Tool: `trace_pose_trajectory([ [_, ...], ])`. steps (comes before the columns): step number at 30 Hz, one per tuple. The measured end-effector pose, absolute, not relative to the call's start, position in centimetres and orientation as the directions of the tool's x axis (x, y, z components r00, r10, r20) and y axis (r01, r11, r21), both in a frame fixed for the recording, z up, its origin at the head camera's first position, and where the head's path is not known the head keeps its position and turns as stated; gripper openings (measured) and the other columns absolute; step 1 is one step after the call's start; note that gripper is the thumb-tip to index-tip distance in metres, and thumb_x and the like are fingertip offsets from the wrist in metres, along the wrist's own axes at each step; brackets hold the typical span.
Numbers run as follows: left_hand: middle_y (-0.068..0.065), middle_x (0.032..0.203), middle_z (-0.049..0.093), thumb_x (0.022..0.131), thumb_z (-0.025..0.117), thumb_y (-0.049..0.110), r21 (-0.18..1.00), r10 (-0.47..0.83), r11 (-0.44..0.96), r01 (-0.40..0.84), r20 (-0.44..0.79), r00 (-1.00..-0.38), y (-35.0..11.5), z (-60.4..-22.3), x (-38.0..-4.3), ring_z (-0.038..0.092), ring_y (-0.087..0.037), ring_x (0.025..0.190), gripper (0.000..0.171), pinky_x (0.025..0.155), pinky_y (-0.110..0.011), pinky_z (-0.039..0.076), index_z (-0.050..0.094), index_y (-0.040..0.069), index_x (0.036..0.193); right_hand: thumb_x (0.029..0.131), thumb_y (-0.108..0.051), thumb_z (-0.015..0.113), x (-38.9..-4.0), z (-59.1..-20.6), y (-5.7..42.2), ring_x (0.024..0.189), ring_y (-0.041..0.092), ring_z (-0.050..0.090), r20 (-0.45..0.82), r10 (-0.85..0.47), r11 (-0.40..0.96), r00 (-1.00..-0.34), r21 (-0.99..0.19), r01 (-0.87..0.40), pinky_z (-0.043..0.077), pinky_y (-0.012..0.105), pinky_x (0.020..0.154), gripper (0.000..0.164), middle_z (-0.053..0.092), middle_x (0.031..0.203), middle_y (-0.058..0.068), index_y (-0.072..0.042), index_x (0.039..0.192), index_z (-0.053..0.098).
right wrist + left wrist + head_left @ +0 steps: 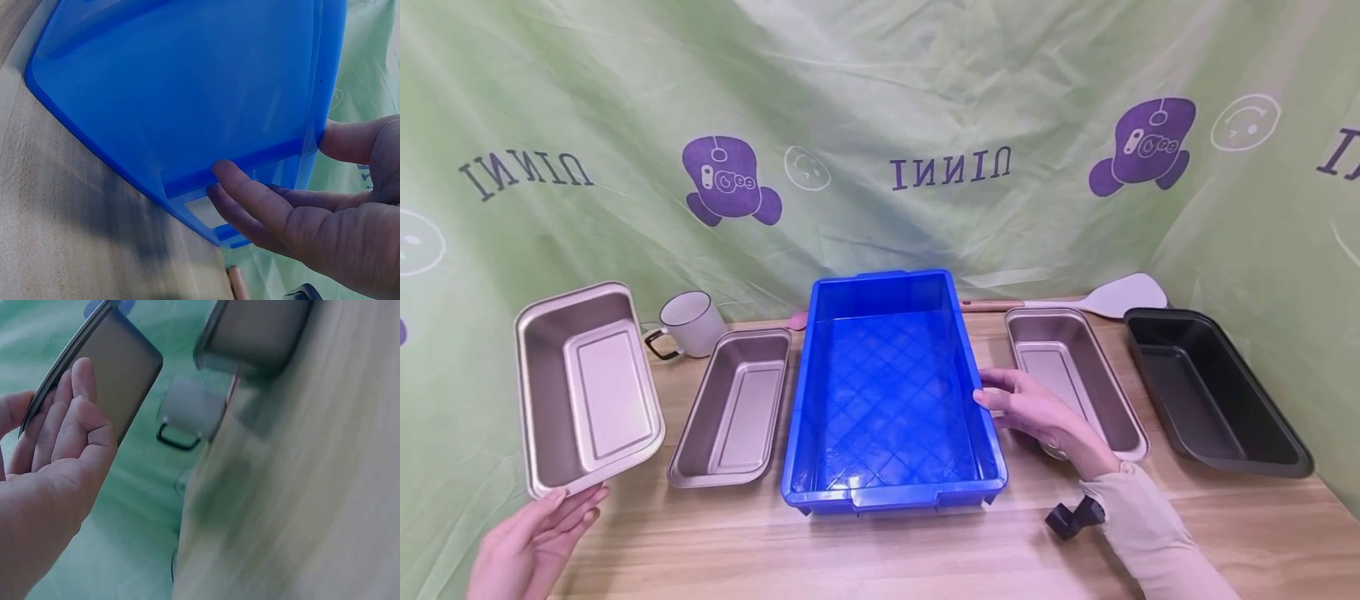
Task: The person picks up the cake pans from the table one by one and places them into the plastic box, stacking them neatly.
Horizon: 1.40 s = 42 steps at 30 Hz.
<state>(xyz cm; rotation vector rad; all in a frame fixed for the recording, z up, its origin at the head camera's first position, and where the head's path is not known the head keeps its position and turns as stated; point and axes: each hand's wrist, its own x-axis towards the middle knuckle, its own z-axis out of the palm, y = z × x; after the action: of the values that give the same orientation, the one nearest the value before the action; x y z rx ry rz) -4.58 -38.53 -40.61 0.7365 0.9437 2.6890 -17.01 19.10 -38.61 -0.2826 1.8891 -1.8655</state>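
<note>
In the head view my left hand point(538, 533) holds a champagne-coloured loaf pan point(542, 400) by its near rim. The pan is raised and tilted, its hollow facing me. In the left wrist view, the thumb is at the rim and the fingers lie along the outer wall. A blue plastic bin point(891, 497) stands mid-table, with nothing visible inside. My right hand point(1037, 408) grips the bin's right side, thumb on the rim. In the right wrist view, fingers point(256, 194) rest along the bin's outer wall.
A second loaf pan point(681, 477) lies left of the bin and a third point(1123, 412) to its right, partly behind my right hand. Farther right sits a black loaf pan point(1210, 392). Behind are a white mug point(696, 325), a pink utensil tip point(797, 321) and a spatula point(1123, 296), before a green curtain.
</note>
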Motion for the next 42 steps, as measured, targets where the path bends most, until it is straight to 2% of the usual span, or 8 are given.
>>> trace_pose_trajectory([
  [8,-0.03,0.117,0.059,0.102,0.005,-0.004,0.74,0.269,-0.669,0.063,0.32,-0.908,-35.3,-38.6,-6.3,0.058,-0.034,0.113,0.056,0.093,-0.035,0.051,0.055,-0.016,0.122,0.096,-0.006,0.051,-17.0,-38.7,19.1,0.11,0.03,0.058,-0.183,-0.462,0.054,-0.868,-0.982,0.178,0.051,0.042,0.092,0.062,0.034,0.138,0.04,0.02,0.142,0.017],
  [13,-0.026,0.111,0.065,0.102,0.013,-0.005,0.794,0.24,-0.6,0.098,0.296,-0.925,-33.2,-37.7,-7.8,0.064,-0.03,0.105,0.05,0.09,-0.033,0.053,0.06,-0.013,0.118,0.096,-0.006,0.051,-17.0,-38.7,19.2,0.11,0.03,0.058,-0.184,-0.459,0.053,-0.869,-0.982,0.18,0.051,0.042,0.093,0.062,0.034,0.138,0.04,0.02,0.142,0.017],
  [27,-0.016,0.104,0.07,0.102,0.031,-0.004,0.903,0.31,-0.426,0.058,0.207,-0.928,-26.9,-35.7,-11.7,0.068,-0.022,0.097,0.04,0.083,-0.027,0.055,0.07,-0.001,0.109,0.095,-0.005,0.051,-16.8,-38.4,19.1,0.11,0.031,0.057,-0.182,-0.442,0.065,-0.878,-0.983,0.171,0.051,0.042,0.093,0.062,0.034,0.138,0.04,0.02,0.141,0.018],
  [35,-0.012,0.099,0.072,0.101,0.034,-0.005,0.926,0.369,-0.37,0.071,0.217,-0.904,-23.3,-34.8,-13.5,0.07,-0.02,0.093,0.042,0.08,-0.025,0.055,0.074,0.006,0.101,0.096,-0.006,0.052,-16.9,-38.5,19.1,0.111,0.032,0.057,-0.176,-0.456,0.054,-0.872,-0.984,0.171,0.051,0.042,0.093,0.062,0.034,0.138,0.039,0.019,0.142,0.018],
  [42,-0.01,0.096,0.073,0.1,0.038,-0.004,0.949,0.425,-0.314,0.015,0.155,-0.892,-20.9,-34.3,-14.7,0.07,-0.019,0.09,0.039,0.077,-0.024,0.056,0.075,0.009,0.099,0.096,-0.006,0.052,-16.9,-38.6,19.1,0.11,0.031,0.058,-0.174,-0.459,0.046,-0.871,-0.984,0.173,0.051,0.043,0.093,0.061,0.035,0.137,0.039,0.019,0.141,0.019],
])
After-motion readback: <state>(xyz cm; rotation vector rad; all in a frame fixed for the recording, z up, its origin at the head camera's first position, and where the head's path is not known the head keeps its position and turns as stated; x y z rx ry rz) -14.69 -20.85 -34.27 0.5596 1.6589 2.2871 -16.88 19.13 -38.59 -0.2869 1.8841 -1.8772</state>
